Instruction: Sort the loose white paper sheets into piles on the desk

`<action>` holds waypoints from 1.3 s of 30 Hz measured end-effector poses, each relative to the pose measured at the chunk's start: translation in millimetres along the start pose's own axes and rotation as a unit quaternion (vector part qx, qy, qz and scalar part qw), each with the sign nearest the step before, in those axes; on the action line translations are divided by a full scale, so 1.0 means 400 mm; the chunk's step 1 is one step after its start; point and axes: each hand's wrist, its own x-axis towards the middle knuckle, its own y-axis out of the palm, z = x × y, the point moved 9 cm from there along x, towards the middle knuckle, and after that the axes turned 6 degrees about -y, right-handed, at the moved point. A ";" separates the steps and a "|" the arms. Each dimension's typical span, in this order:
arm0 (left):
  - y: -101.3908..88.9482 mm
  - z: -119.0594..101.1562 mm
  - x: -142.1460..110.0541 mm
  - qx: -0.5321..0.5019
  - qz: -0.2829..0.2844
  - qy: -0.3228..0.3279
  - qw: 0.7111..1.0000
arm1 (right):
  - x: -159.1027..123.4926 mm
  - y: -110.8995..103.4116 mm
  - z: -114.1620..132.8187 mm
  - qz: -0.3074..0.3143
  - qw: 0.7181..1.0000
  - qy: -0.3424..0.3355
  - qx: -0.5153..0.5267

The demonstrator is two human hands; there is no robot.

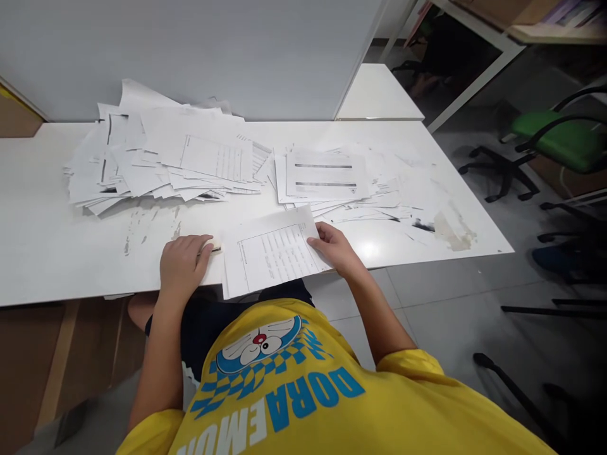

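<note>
At the table's front edge, my right hand (334, 246) pinches the right side of a printed sheet of paper (270, 253), thumb on top. The sheet lies tilted, its lower edge hanging over the table edge, and at least one more page seems to sit under it. Just left of the paper, my left hand (184, 262) is closed around a small beige and dark object (216, 246) that pokes out past the thumb. Most of that object is hidden, so its kind is unclear.
A messy heap of papers (156, 148) lies at the back left of the white table (38, 240). Another paper stack (327, 177) is at centre right, with loose sheets spreading right. Behind stands a grey partition (190, 50). A green chair (559, 139) is on the floor at right.
</note>
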 end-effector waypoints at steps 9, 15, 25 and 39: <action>0.005 0.006 -0.005 0.011 -0.022 -0.001 1.000 | 0.001 -0.004 0.009 -0.006 1.000 0.008 0.002; 0.000 0.004 -0.012 0.004 -0.052 0.018 0.999 | -0.002 0.064 0.003 0.022 0.999 0.026 0.004; 0.006 -0.024 -0.014 -0.010 -0.046 0.109 0.993 | -0.002 0.065 0.012 0.024 0.999 0.037 -0.002; -0.018 -0.023 -0.031 0.001 -0.064 0.138 0.988 | 0.108 -0.161 0.087 -0.158 0.982 -0.102 -0.028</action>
